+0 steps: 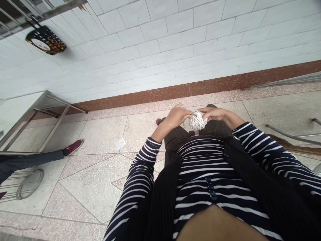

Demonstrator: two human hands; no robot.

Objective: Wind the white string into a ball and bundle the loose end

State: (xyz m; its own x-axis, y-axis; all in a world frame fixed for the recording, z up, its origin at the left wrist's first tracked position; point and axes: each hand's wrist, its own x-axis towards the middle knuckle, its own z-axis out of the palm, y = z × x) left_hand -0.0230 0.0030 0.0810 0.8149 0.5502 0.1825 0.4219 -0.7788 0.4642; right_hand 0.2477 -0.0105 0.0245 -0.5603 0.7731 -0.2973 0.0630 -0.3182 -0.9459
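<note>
Seated person, view straight down over a striped top to the knees. Both hands meet over the lap on a ball of white string (pixel 197 120).

Left hand (pixel 177 116): curled against the left side of the ball, fingers bent in and closed on it, wrist raised. Right hand (pixel 213 113): laid across the top and right side, fingers folded over the winding and pressing on it. Whether a loose end runs between the fingers is too small to tell. The ball is pinched between the two palms, just above the dark checked trousers; it reads as held clear of the lap so it can be turned, and close to the body for control.

Surroundings: terrazzo floor (pixel 95 174) with inlaid lines, a scrap of white paper (pixel 120 143) lying on it well left of the hands. Further left, a metal-framed desk (pixel 30 113) with slanted legs, and another person's leg with a red shoe (pixel 73 147) stretched out beneath it. A wire fan guard (pixel 30 184) lies on the floor at the lower left. White tiled wall (pixel 175 43) ahead with a brown skirting band; a spotted black bag (pixel 46 40) hangs from a rail at top left. Metal rods (pixel 291 134) lie to the right.

Open floor lies ahead of the knees up to the wall; the right side is tighter because of the rods.
</note>
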